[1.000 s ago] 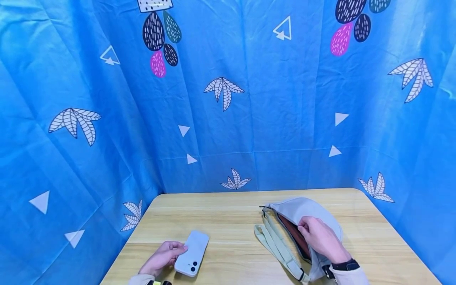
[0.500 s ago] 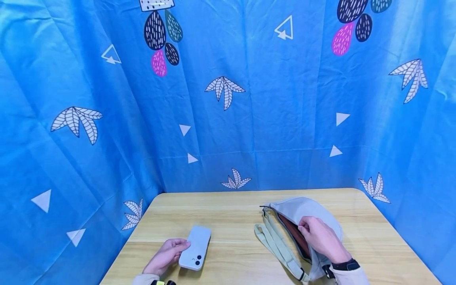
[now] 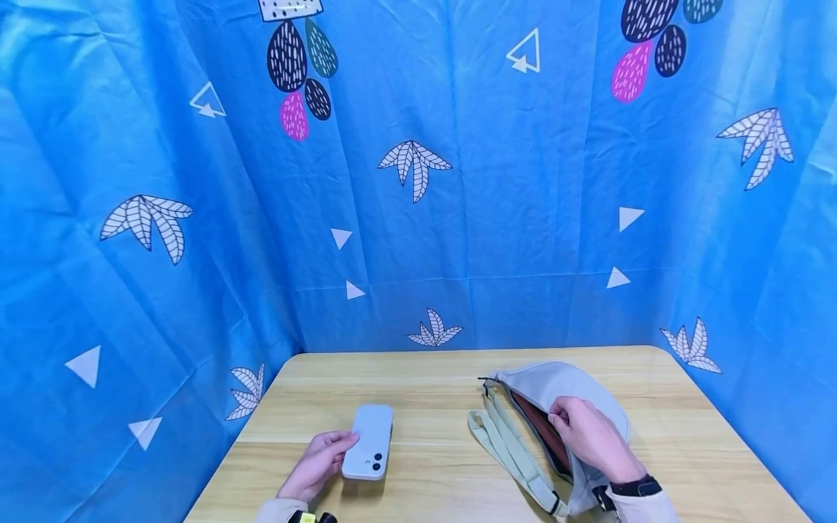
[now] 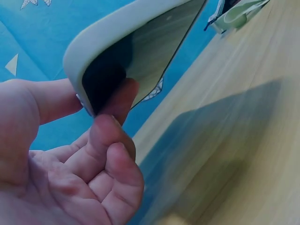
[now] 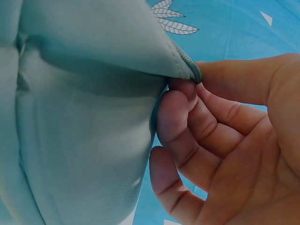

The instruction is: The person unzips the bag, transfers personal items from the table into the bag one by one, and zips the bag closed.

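Above the table, left side: my left hand pinches the phone by its edge | probably slick, breakable, sides are safest | right hand pinches the bag at its rim, looks floppy

There is 1 bare left hand, 1 bare right hand, 1 pale rectangular phone with 2 round black camera lenses, 1 grey crescent-shaped fabric bag, 1 light wood-grain table. Blue fabric bears 6 white leaf prints, 2 pink teardrop prints.
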Available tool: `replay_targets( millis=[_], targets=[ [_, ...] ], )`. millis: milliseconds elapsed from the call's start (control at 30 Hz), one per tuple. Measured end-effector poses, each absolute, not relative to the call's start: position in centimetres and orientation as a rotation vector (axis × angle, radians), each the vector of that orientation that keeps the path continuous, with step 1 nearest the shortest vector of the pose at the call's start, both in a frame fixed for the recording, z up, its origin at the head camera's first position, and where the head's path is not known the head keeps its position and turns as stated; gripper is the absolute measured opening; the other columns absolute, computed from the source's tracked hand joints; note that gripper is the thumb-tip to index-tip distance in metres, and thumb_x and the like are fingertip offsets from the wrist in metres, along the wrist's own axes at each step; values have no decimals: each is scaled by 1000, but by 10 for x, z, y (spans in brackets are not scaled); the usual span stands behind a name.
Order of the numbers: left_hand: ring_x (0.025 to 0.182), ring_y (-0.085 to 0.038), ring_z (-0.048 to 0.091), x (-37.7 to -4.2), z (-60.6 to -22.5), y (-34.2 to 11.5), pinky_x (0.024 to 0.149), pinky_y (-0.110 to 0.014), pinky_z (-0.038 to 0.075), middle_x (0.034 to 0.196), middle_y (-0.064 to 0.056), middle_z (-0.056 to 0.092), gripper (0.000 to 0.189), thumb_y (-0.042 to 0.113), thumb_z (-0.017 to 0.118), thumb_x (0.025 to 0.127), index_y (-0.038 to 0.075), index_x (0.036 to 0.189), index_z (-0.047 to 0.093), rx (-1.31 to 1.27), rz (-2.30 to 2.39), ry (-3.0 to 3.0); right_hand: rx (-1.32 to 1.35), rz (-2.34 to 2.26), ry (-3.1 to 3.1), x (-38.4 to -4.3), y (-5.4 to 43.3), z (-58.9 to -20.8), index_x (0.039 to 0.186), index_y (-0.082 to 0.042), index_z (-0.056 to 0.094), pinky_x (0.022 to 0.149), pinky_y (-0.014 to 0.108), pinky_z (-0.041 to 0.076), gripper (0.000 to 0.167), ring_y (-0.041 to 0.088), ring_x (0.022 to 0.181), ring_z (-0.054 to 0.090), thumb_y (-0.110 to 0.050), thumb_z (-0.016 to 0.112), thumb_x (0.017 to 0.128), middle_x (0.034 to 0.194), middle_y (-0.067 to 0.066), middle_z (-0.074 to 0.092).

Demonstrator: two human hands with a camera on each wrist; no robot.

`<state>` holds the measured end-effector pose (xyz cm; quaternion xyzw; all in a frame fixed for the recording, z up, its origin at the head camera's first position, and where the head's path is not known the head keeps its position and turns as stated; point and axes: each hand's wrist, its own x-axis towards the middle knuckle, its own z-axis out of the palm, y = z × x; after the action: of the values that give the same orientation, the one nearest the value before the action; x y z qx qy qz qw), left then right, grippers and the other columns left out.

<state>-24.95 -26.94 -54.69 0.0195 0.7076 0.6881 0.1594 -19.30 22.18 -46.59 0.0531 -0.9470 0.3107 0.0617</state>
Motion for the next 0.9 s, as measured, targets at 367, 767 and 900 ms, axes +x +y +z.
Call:
replay_targets(
  millis=[367,767,900],
  targets=[
    [87,-8,70,-250,-546,-245,77,-23,57,97,4,77,38,24,64,102,-6,124,61,91,2004,2019,170,933,-2856,-192,222,-467,88,-10,69,54,25,38,10,12,62,48,-7,66,97,71,-4,55],
    [86,-9,69,-251,-547,-224,77,-23,57,95,5,76,34,23,64,102,-5,122,63,85,2033,2010,168,927,-2854,-191,222,-466,89,-10,69,54,25,38,9,12,62,48,-8,66,97,72,-4,56],
    [87,-9,70,-252,-547,-218,77,-24,57,97,4,76,37,25,64,103,-6,124,61,86,2035,2009,170,927,-2852,-191,222,-466,89,-10,70,54,25,38,9,12,62,48,-7,66,96,72,-4,56]
  ],
)
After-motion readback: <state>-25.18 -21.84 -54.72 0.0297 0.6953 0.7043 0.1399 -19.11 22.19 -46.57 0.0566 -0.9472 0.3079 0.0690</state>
